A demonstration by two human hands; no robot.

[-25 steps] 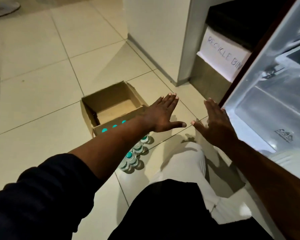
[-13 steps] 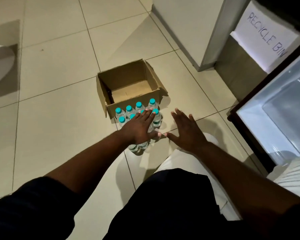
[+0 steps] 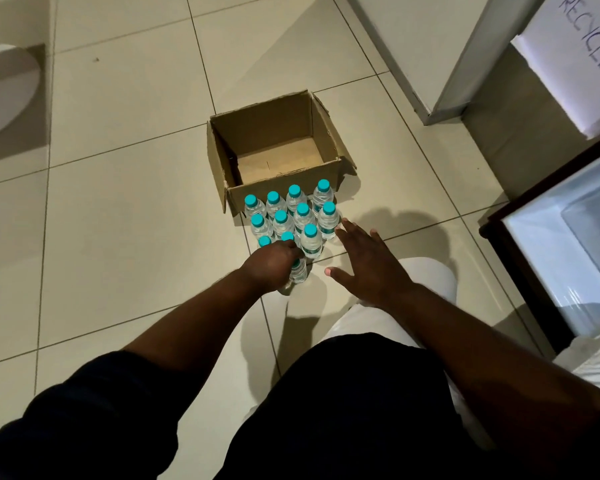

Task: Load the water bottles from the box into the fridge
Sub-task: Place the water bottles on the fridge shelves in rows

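Left hand has closed round the nearest bottle; right hand hovers flat, empty. Pickup underway: next, lift toward the three-o'clock fridge.

Clear, teal-capped water bottles stand upright in a cluster on the floor, against the near wall of the open, empty cardboard box. The left hand grips the nearest bottle; the open fridge stands lit at the floor's right edge.

A white paper sheet at the upper right bore handwritten capitals reading "RECYCLE", then one more letter cut off by the frame edge. Labels on the water bottles were too small to read.
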